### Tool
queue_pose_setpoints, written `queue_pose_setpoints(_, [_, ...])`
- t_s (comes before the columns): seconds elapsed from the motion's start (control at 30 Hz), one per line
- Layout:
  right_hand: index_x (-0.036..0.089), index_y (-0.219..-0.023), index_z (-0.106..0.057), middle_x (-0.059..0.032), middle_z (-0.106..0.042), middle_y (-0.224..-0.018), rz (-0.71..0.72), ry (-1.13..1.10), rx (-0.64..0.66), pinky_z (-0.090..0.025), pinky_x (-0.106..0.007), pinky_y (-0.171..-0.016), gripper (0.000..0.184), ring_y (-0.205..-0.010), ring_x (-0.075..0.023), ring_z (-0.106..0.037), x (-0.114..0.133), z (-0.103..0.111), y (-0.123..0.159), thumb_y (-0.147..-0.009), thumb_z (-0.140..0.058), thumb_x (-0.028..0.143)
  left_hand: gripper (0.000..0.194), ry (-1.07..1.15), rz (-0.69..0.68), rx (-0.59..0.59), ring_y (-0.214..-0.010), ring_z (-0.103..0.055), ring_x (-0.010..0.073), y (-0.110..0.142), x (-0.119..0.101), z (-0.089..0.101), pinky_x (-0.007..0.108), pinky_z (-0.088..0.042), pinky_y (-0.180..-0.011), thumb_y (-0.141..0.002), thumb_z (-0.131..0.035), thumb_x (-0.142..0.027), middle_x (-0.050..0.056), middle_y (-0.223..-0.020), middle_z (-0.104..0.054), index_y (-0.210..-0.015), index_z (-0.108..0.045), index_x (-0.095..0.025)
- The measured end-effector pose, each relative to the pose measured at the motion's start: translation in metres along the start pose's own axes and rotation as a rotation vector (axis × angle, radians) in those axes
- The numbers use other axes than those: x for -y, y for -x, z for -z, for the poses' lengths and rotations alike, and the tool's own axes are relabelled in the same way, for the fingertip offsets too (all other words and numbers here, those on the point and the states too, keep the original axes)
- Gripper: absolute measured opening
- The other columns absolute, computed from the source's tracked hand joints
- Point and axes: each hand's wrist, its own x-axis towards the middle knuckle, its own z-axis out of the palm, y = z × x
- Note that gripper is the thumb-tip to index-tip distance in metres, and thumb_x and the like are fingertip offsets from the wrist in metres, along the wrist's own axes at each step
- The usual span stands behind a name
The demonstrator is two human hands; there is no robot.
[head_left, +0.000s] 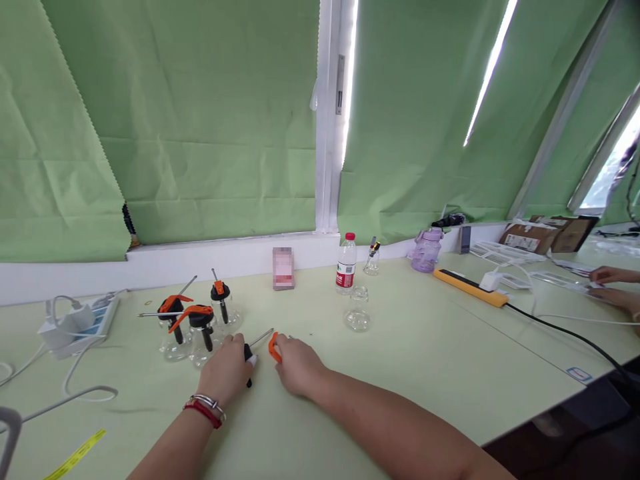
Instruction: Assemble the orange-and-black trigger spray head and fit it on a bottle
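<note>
My left hand rests on the pale green table with its fingers curled round a black pump head that has a thin metal nozzle sticking out. My right hand lies beside it, fingertips pinching the orange trigger lever of the same part. Just left of my hands stand three small clear glass bottles fitted with black and orange pump heads. An empty clear glass bottle stands apart to the right.
A water bottle, a small pink box, a purple jug and another pump bottle line the back. A white power strip with cables lies left, an orange strip right. Another person's hands work at far right.
</note>
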Motion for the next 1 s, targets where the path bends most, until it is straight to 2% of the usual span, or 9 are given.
queue_pose_setpoints(0.1, [0.019, -0.114, -0.052, -0.0083, -0.063, -0.093, -0.060, -0.224, -0.015, -0.039, -0.029, -0.063, 0.044, -0.080, -0.0210, -0.059, -0.011, 0.008, -0.004, -0.071, -0.060, 0.018, 0.018, 0.002, 0.003, -0.003, -0.082, -0.062, 0.0276, 0.000, 0.001, 0.000, 0.035, -0.045, -0.058, -0.082, -0.039, -0.028, 0.012, -0.101, -0.057, -0.091, -0.050, -0.017])
queue_pose_setpoints(0.17, [0.018, -0.115, -0.053, -0.0048, -0.061, -0.084, -0.083, -0.468, -0.067, -0.039, -0.027, -0.063, 0.043, -0.073, -0.0164, -0.056, -0.021, 0.019, -0.005, -0.072, -0.060, 0.019, 0.022, 0.017, -0.017, -0.021, -0.079, -0.062, 0.0271, -0.001, 0.001, -0.001, 0.034, -0.043, -0.056, -0.083, -0.036, -0.028, 0.012, -0.103, -0.057, -0.095, -0.051, -0.018])
queue_pose_setpoints(0.23, [0.016, -0.107, -0.057, -0.0023, -0.058, -0.079, -0.117, -0.750, -0.113, -0.037, -0.025, -0.059, 0.035, -0.066, -0.0124, -0.052, -0.031, 0.031, -0.002, -0.072, -0.061, 0.020, 0.025, 0.051, -0.062, -0.056, -0.078, -0.062, 0.0260, -0.002, 0.001, -0.002, 0.033, -0.043, -0.054, -0.084, -0.035, -0.026, 0.011, -0.106, -0.056, -0.102, -0.051, -0.020])
queue_pose_setpoints(0.33, [0.017, -0.099, -0.059, 0.0024, -0.051, -0.070, -0.160, -1.132, -0.047, -0.026, -0.022, -0.049, 0.030, -0.051, -0.0062, -0.038, -0.046, 0.046, 0.005, -0.072, -0.064, 0.028, 0.029, 0.157, -0.185, -0.121, -0.079, -0.061, 0.0230, -0.001, -0.001, -0.006, 0.032, -0.044, -0.058, -0.083, -0.035, -0.022, 0.009, -0.112, -0.054, -0.109, -0.050, -0.021])
queue_pose_setpoints(0.43, [0.016, -0.095, -0.061, 0.0041, -0.045, -0.064, -0.152, -1.358, -0.029, -0.017, -0.021, -0.047, 0.036, -0.049, -0.0050, -0.032, -0.057, 0.051, 0.013, -0.066, -0.070, 0.035, 0.028, 0.291, -0.333, -0.146, -0.083, -0.060, 0.0214, 0.000, -0.003, -0.009, 0.032, -0.047, -0.067, -0.084, -0.036, -0.023, 0.008, -0.113, -0.053, -0.109, -0.050, -0.022])
queue_pose_setpoints(0.57, [0.015, -0.091, -0.062, 0.0037, -0.044, -0.065, -0.101, -1.479, 0.071, -0.016, -0.022, -0.047, 0.035, -0.050, -0.0048, -0.032, -0.065, 0.046, 0.015, -0.064, -0.073, 0.036, 0.025, 0.406, -0.416, -0.149, -0.089, -0.058, 0.0219, 0.001, -0.004, -0.010, 0.035, -0.047, -0.076, -0.087, -0.036, -0.028, 0.008, -0.111, -0.052, -0.108, -0.049, -0.023])
queue_pose_setpoints(0.8, [0.014, -0.091, -0.064, 0.0028, -0.044, -0.066, -0.017, -1.500, 0.192, -0.016, -0.022, -0.046, 0.030, -0.050, -0.0045, -0.031, -0.071, 0.042, 0.013, -0.071, -0.069, 0.036, 0.021, 0.540, -0.451, -0.185, -0.098, -0.053, 0.0226, 0.004, -0.004, -0.005, 0.037, -0.045, -0.086, -0.087, -0.037, -0.026, 0.009, -0.110, -0.051, -0.105, -0.049, -0.022])
queue_pose_setpoints(0.9, [0.014, -0.090, -0.064, 0.0013, -0.047, -0.069, -0.007, -1.483, 0.229, -0.016, -0.022, -0.046, 0.030, -0.049, -0.0042, -0.030, -0.070, 0.042, 0.014, -0.071, -0.069, 0.036, 0.021, 0.618, -0.415, -0.192, -0.101, -0.052, 0.0235, 0.005, -0.006, -0.006, 0.039, -0.045, -0.089, -0.085, -0.043, -0.027, 0.009, -0.109, -0.052, -0.106, -0.048, -0.023])
queue_pose_setpoints(1.0, [0.013, -0.092, -0.065, 0.0017, -0.044, -0.067, 0.023, -1.476, 0.274, -0.016, -0.022, -0.046, 0.030, -0.049, -0.0043, -0.030, -0.067, 0.041, 0.017, -0.073, -0.068, 0.036, 0.035, 0.718, -0.334, -0.217, -0.105, -0.052, 0.0235, 0.005, -0.008, -0.008, 0.039, -0.046, -0.089, -0.081, -0.050, -0.030, 0.009, -0.111, -0.052, -0.115, -0.043, -0.022])
